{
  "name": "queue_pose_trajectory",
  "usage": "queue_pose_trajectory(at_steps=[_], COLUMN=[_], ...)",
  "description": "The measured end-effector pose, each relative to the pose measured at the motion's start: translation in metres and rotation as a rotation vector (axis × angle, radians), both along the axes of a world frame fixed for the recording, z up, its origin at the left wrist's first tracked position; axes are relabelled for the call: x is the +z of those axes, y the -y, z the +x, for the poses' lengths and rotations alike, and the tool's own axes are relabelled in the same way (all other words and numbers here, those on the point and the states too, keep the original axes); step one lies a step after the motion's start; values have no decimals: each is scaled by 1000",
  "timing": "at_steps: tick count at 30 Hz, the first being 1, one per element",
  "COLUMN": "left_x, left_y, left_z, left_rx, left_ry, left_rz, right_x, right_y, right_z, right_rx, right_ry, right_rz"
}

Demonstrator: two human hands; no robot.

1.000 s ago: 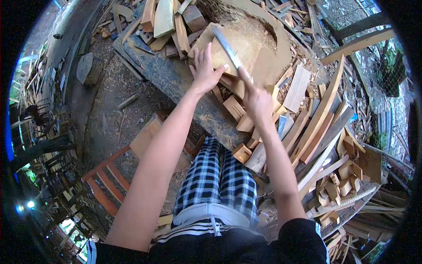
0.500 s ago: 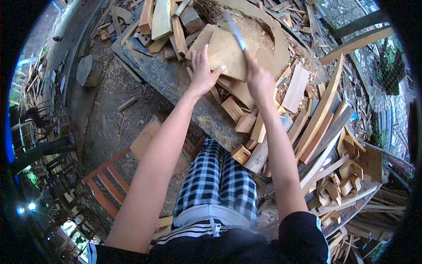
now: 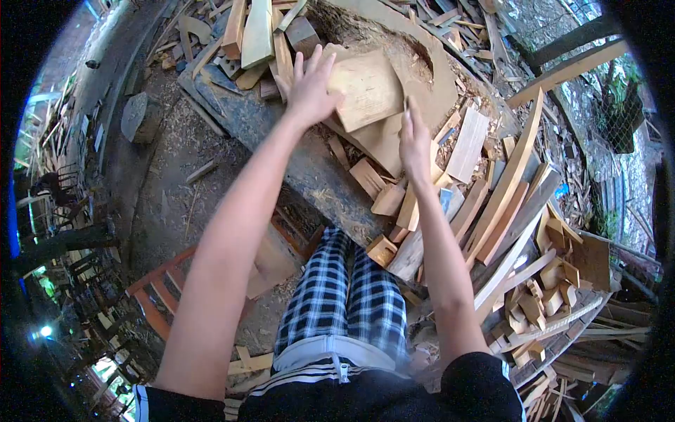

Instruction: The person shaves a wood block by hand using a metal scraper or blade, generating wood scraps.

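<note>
A pale, flat wooden block lies tilted on a larger, darker board on the workbench. My left hand is at the block's left edge, fingers spread and pointing away from me; its thumb is slightly blurred against the wood. To the block's right, my right hand is closed around the handle of a knife. The blade is seen nearly end-on, so little of it shows, close to the block's right edge.
Wood offcuts and shavings crowd the workbench, with long curved strips on the right. A hollowed stump stands behind the block. A reddish wooden rack is at lower left, a log piece farther off.
The pale block has turned, and my left hand has slid left along it with fingers spreading. My right hand has come down slightly toward me, the knife blade no longer over the block.
</note>
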State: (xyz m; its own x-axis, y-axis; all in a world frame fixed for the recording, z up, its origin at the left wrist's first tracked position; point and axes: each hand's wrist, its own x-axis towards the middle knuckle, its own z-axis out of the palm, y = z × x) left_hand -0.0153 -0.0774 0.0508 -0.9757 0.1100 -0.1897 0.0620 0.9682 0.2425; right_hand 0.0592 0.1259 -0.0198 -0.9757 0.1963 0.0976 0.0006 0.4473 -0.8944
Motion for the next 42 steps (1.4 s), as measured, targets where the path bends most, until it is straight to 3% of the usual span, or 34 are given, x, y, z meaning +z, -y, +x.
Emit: queue_pose_trajectory(at_steps=[1, 4, 7, 9, 12, 20, 23, 26, 33, 35, 39, 42], left_x=[1, 1, -21, -22, -23, -36, -39, -44, -37, -35, -38, -39], left_y=[-8, -27, -28, -23, -19, -7, -6, -19, -20, -20, -18, -20], left_z=[10, 43, 43, 33, 27, 24, 23, 24, 27, 28, 25, 22], left_rx=[-40, -102, -172, -87, -30, -62, -80, 49, 20, 19, 3, -5], left_ry=[-96, 64, -65, -74, -8, 70, 82, 60, 74, 86, 75, 85], left_rz=[23, -25, -113, -29, -17, 128, 137, 237, 160, 162, 140, 158], right_x=[0, 10, 20, 28, 39, 42, 21, 26, 42, 36, 15, 19], right_y=[8, 24, 27, 22, 27, 21, 15, 18, 17, 10, 9, 10], right_z=[8, 23, 32, 38, 48, 38, -9, -58, 26, 0, -71, -42], right_rx=[-40, -13, 17, 31, 111, 155, 82, 60, 193, 222, 87, 79], right_ry=[-35, 32, 164, 167, 128, 141, 58, 54, 154, 223, 20, 19], right_rz=[-59, -162, -181, -72, 396, 681, 663, 631, 529, 573, 581, 532])
